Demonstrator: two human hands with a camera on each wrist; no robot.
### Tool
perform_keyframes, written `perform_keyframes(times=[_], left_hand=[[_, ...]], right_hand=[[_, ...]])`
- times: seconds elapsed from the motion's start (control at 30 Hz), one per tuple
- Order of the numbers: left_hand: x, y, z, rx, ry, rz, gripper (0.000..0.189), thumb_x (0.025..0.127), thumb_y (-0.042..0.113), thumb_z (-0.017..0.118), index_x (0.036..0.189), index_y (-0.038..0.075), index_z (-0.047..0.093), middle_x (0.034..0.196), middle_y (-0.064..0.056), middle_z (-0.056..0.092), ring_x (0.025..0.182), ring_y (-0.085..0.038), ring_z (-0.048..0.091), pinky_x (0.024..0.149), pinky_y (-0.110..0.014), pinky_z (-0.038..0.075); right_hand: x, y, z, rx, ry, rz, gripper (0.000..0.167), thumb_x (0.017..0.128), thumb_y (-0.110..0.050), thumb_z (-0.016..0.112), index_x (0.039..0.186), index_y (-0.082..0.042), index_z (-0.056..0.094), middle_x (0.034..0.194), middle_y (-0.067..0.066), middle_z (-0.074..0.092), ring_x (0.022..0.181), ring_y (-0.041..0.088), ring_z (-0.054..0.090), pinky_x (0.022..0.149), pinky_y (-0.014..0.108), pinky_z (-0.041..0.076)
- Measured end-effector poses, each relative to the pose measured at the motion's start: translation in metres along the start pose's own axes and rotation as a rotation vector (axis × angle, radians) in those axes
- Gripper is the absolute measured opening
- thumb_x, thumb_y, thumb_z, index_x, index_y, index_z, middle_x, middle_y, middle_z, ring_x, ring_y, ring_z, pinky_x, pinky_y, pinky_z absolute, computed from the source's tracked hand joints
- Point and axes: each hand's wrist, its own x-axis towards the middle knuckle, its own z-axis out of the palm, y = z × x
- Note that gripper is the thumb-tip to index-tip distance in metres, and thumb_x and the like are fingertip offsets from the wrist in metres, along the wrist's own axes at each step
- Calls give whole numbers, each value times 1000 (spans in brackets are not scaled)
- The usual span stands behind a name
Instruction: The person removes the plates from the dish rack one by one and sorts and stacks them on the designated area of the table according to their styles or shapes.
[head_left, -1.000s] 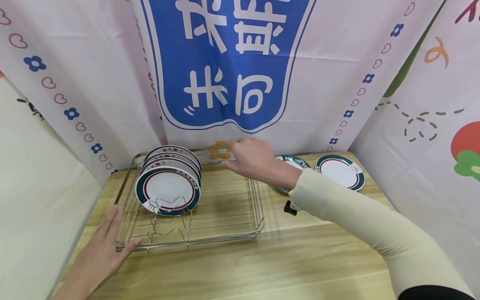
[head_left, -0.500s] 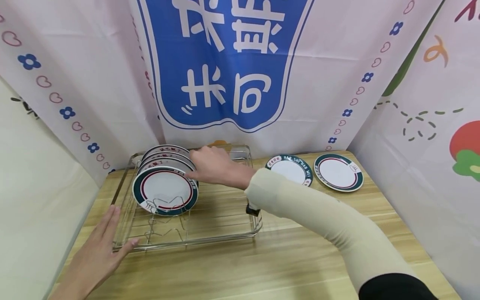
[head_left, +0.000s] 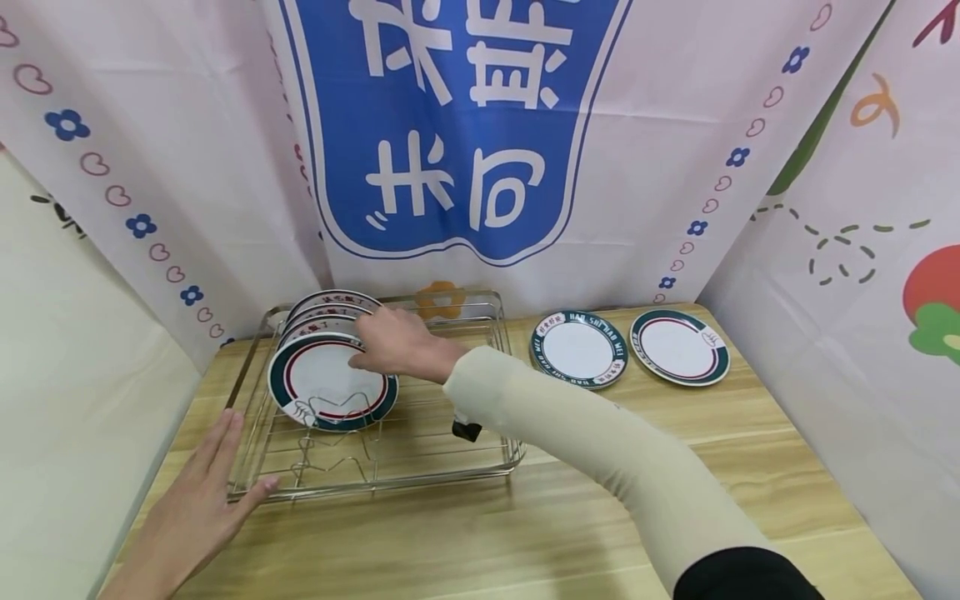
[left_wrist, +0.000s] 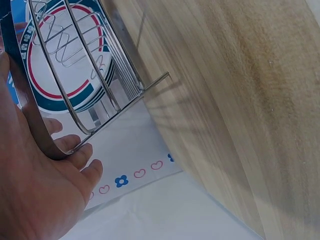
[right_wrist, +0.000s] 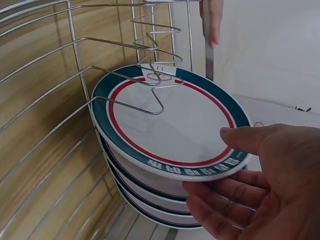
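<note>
Several white plates with dark green rims stand in a row at the left of a wire dish rack [head_left: 405, 485]. My right hand [head_left: 401, 342] pinches the right edge of the front plate [head_left: 322, 375]. In the right wrist view the thumb [right_wrist: 250, 137] lies on this plate's face and the fingers are behind its rim. My left hand [head_left: 191, 500] rests against the rack's near left corner, fingers fairly straight along the side, thumb at the front rail. The left wrist view shows the corner's flat metal bar [left_wrist: 32, 117] between thumb and fingers.
Two more green-rimmed spots of plates lie flat right of the rack: a left one [head_left: 579, 350] and a right one [head_left: 678, 346]. A printed cloth [head_left: 637, 200] hangs close behind the rack. Wire dividers [right_wrist: 155, 107] rise in front of the standing plates.
My right hand has moved left from the rack's back right part to the standing plates and taken hold of the front one. The left hand stays at the rack's corner.
</note>
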Motion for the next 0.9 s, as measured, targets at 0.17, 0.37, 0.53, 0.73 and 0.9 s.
perform_keyframes(times=[0.17,0.37,0.53,0.73,0.9], left_hand=[[1,0,1,1,-17,-7,104,103,48,66,171,12,-3,177,-21,2,153,-58,21,100,-83,35],[1,-2,2,-8,-10,-5,103,103,48,67,171,12,-2,177,-22,2,152,-60,23,102,-83,34],[1,-1,1,-10,-3,-1,103,103,47,67,171,11,-1,177,-22,2,152,-59,23,102,-83,34],[1,-2,1,-6,-6,-5,103,103,48,67,171,12,-1,178,-20,0,153,-58,21,100,-83,35],[1,0,2,9,-1,-1,104,103,48,67,171,12,-2,177,-21,2,152,-59,23,99,-83,36]], right_hand=[[5,-2,9,37,-18,-5,30,102,-38,73,81,-18,64,71,-4,57,61,9,56,54,24,49],[11,0,14,65,-14,-23,19,103,-30,72,92,-15,67,80,-2,62,68,10,60,63,25,52],[13,4,18,82,-24,-69,21,104,-25,70,88,-13,65,75,-4,58,69,10,55,68,25,48],[12,5,24,103,-32,-99,21,107,-21,65,91,-10,67,72,-3,55,65,9,53,61,22,44],[9,6,26,124,-19,-102,16,108,-20,64,100,-8,72,74,-2,59,64,8,56,58,19,45]])
